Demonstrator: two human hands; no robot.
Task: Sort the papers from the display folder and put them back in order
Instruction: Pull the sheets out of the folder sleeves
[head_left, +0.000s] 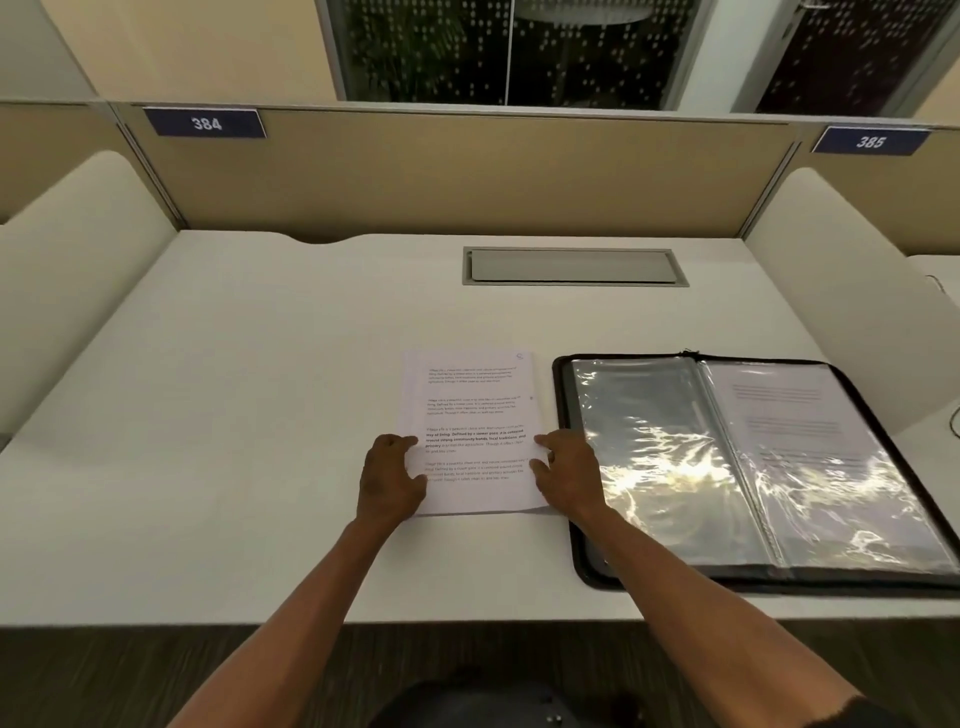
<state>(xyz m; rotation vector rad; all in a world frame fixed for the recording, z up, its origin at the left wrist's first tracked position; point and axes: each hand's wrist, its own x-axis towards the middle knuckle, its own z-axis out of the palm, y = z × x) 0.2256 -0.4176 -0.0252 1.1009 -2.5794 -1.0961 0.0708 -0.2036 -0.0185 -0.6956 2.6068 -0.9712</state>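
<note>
While the stack of papers (470, 431) is lying flat on the white desk (249, 415), both hands are pressing on it — the left hand (388, 480) on its left edge, the right hand (567, 475) on its right edge, fingers loosely bent, gripping nothing. Just beside the papers, the display folder (748, 467) is lying open — shiny sleeves showing.

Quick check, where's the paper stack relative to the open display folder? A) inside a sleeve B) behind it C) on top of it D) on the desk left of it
D: the paper stack lies on the desk, left of the open display folder, with both hands at its side edges.
</note>
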